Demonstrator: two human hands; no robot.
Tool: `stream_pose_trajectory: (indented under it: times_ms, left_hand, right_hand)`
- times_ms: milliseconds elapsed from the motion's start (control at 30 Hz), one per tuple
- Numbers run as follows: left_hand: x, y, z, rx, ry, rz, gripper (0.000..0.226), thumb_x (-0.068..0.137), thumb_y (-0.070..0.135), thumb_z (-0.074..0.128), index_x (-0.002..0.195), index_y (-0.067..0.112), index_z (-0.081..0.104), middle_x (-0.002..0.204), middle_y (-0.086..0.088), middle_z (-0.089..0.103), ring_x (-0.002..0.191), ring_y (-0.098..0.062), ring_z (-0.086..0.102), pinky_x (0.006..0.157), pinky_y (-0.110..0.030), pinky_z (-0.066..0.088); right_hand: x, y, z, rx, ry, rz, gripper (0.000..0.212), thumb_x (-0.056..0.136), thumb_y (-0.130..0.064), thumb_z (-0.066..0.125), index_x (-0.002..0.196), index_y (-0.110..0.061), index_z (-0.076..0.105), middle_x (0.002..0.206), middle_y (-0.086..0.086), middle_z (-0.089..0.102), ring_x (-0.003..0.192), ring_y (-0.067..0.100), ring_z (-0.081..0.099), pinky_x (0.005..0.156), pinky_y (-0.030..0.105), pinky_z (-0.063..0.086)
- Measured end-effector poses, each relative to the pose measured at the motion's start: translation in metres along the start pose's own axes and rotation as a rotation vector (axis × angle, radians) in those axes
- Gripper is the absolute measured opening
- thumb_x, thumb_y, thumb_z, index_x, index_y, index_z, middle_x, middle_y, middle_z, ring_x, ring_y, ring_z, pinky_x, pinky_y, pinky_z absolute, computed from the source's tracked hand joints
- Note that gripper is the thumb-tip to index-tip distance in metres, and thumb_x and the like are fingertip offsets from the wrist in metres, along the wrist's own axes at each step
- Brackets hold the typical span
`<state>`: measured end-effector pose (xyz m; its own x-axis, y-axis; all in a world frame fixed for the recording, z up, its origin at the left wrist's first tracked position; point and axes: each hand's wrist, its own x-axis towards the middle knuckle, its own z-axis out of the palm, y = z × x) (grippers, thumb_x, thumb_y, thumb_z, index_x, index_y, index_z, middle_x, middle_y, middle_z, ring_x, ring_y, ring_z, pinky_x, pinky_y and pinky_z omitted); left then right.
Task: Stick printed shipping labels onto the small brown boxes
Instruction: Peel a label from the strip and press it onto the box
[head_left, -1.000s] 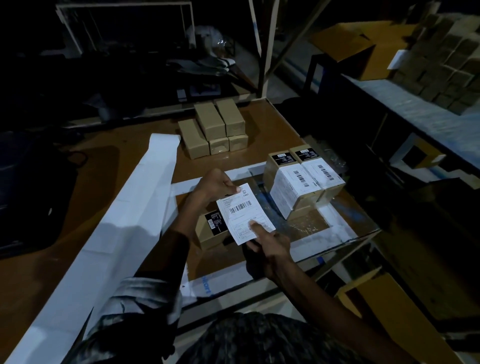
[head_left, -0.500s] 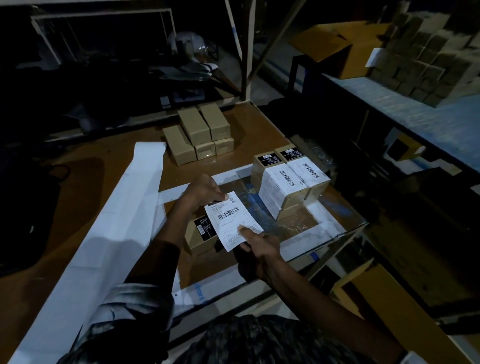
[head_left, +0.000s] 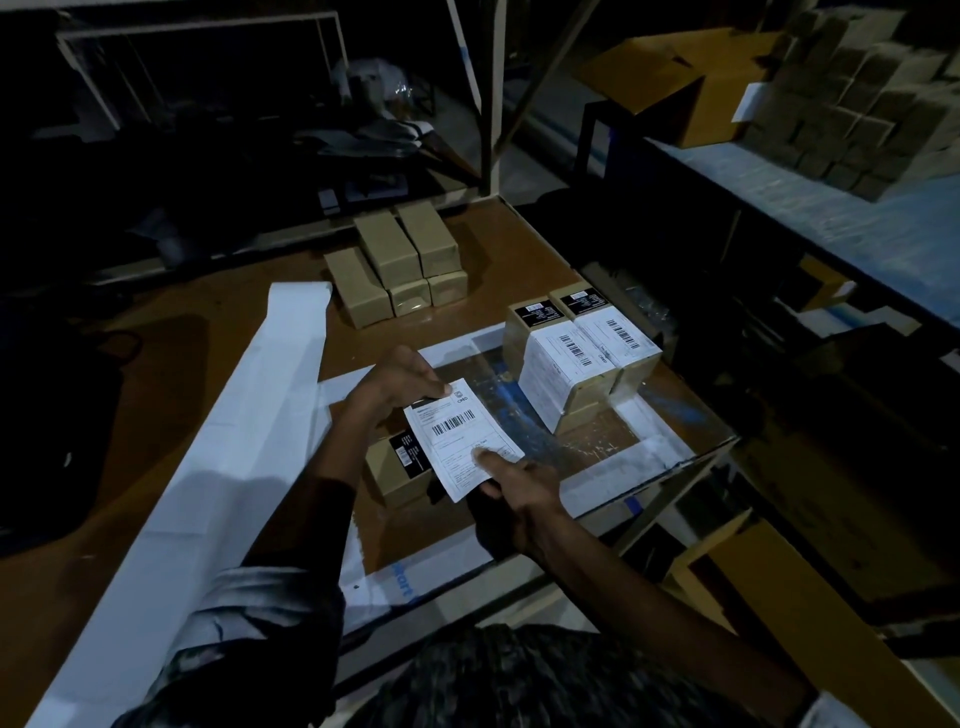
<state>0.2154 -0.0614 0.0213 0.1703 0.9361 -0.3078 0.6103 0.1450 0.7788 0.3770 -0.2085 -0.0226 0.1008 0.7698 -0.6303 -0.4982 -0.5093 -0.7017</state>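
- The step in hand looks like placing a label: a printed shipping label (head_left: 464, 437) is held over a small brown box (head_left: 396, 470) at the centre of the frame, and whether it has touched the box yet I cannot tell.
- The left hand (head_left: 396, 382) pinches the label's upper corner between thumb and fingers, just above and left of the barcode.
- The right hand (head_left: 519, 493) grips the lower edge, thumb pressed on the printed face, fingers curled underneath.
- The box lies directly under the label and mostly hidden by it; only its left end with a black sticker shows, lower left of the label.
- The next move likely calls for squaring the label to the box top, lowering it flat and smoothing it without creases.
- Right of centre, two labelled boxes (head_left: 576, 358) stand side by side.
- At upper centre a stack of plain boxes (head_left: 395, 265) waits, well apart from both hands.
- A long white paper strip (head_left: 218, 457) runs diagonally across the left of the wooden table (head_left: 519, 249).
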Motion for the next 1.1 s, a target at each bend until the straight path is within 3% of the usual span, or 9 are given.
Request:
stream_pose_trajectory:
  times_ms: [67, 167, 267, 333, 467, 667, 967, 1100]
  left_hand:
    - [0.001, 0.000, 0.001, 0.026, 0.001, 0.010, 0.016, 0.077, 0.012, 0.084, 0.077, -0.001, 0.075, 0.075, -0.013, 0.071, 0.066, -0.018, 0.062, 0.061, -0.026, 0.044]
    - [0.002, 0.001, 0.003, 0.049, 0.006, 0.017, 0.017, 0.078, 0.013, 0.083, 0.079, -0.002, 0.076, 0.075, -0.012, 0.072, 0.064, -0.016, 0.062, 0.055, -0.022, 0.045]
    - [0.003, 0.002, 0.004, 0.063, 0.004, 0.028, 0.018, 0.079, 0.014, 0.083, 0.079, -0.003, 0.076, 0.077, -0.014, 0.073, 0.066, -0.019, 0.064, 0.058, -0.025, 0.046]
    - [0.005, 0.001, 0.003, 0.072, 0.002, 0.036, 0.018, 0.078, 0.014, 0.084, 0.079, -0.003, 0.076, 0.074, -0.013, 0.073, 0.065, -0.019, 0.064, 0.058, -0.026, 0.046]
    - [0.007, 0.001, 0.003, 0.103, -0.010, 0.036, 0.018, 0.077, 0.013, 0.084, 0.078, -0.003, 0.076, 0.068, -0.007, 0.071, 0.060, -0.014, 0.063, 0.057, -0.025, 0.047]
    - [0.009, -0.002, 0.005, 0.109, 0.003, 0.039, 0.018, 0.078, 0.015, 0.084, 0.072, 0.001, 0.076, 0.074, -0.012, 0.073, 0.063, -0.018, 0.064, 0.058, -0.026, 0.045]
    - [0.012, -0.006, 0.009, 0.144, 0.029, 0.093, 0.018, 0.077, 0.016, 0.085, 0.079, -0.001, 0.079, 0.077, -0.016, 0.074, 0.068, -0.022, 0.065, 0.065, -0.032, 0.046]
    - [0.010, -0.010, 0.014, 0.168, 0.054, 0.106, 0.015, 0.077, 0.019, 0.085, 0.076, 0.004, 0.080, 0.076, -0.010, 0.075, 0.072, -0.022, 0.068, 0.066, -0.032, 0.047]
  right_hand:
    - [0.000, 0.000, 0.001, 0.021, -0.002, 0.004, 0.016, 0.084, 0.000, 0.077, 0.097, 0.003, 0.069, 0.099, 0.016, 0.077, 0.082, 0.026, 0.076, 0.072, 0.037, 0.061]
    - [0.005, 0.001, 0.000, 0.018, 0.017, 0.008, 0.021, 0.081, -0.002, 0.080, 0.099, 0.003, 0.069, 0.099, 0.014, 0.077, 0.089, 0.030, 0.076, 0.089, 0.049, 0.059]
    - [0.008, 0.002, -0.001, 0.002, 0.027, 0.003, 0.025, 0.078, -0.005, 0.084, 0.098, 0.002, 0.070, 0.098, 0.013, 0.077, 0.091, 0.031, 0.075, 0.092, 0.052, 0.057]
    - [0.008, 0.002, -0.001, -0.002, 0.028, 0.000, 0.024, 0.079, -0.005, 0.083, 0.097, 0.002, 0.069, 0.099, 0.014, 0.077, 0.090, 0.030, 0.075, 0.089, 0.049, 0.059]
    - [0.008, 0.002, -0.001, -0.011, 0.032, -0.013, 0.020, 0.081, -0.004, 0.081, 0.097, 0.000, 0.070, 0.100, 0.014, 0.077, 0.079, 0.022, 0.076, 0.068, 0.033, 0.062]
    - [0.014, 0.005, 0.000, -0.007, 0.065, 0.015, 0.036, 0.072, -0.008, 0.089, 0.100, 0.003, 0.070, 0.098, 0.013, 0.077, 0.093, 0.032, 0.075, 0.092, 0.051, 0.058]
    - [0.019, 0.008, 0.000, -0.032, 0.071, -0.001, 0.039, 0.068, -0.012, 0.091, 0.098, 0.003, 0.072, 0.098, 0.015, 0.077, 0.094, 0.034, 0.074, 0.092, 0.054, 0.057]
    - [0.019, 0.006, -0.001, -0.069, 0.097, -0.017, 0.034, 0.072, -0.010, 0.089, 0.097, 0.003, 0.071, 0.097, 0.015, 0.077, 0.089, 0.032, 0.075, 0.086, 0.048, 0.060]
